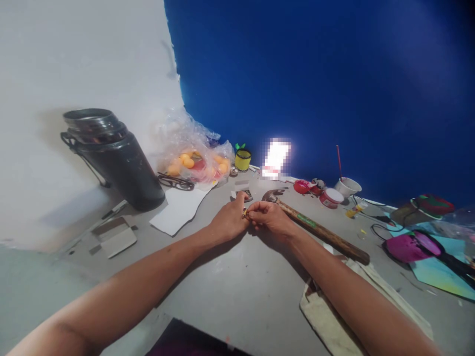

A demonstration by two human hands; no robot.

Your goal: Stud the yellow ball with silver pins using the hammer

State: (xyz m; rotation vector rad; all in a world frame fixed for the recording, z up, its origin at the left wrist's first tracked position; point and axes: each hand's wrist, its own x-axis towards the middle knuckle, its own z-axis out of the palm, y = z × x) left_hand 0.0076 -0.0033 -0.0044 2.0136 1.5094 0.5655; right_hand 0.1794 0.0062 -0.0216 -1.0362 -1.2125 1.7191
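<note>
My left hand and my right hand meet over the middle of the grey table. Between their fingertips is a small yellow-and-dark shiny piece, too small to name exactly. The left fingers are closed at it, with the index finger stretched forward. My right thumb and fingers pinch at its right side. Just past the left fingertips lies a small open box with tiny dark bits in it, partly hidden by the hand. A claw hammer with a wooden handle lies beside my right hand.
A black flask stands at left, near eyeglasses, white paper and an opened carton. Behind are a plastic bag with orange balls and a yellow holder. A cloth bag lies under my right forearm; a white cup stands right.
</note>
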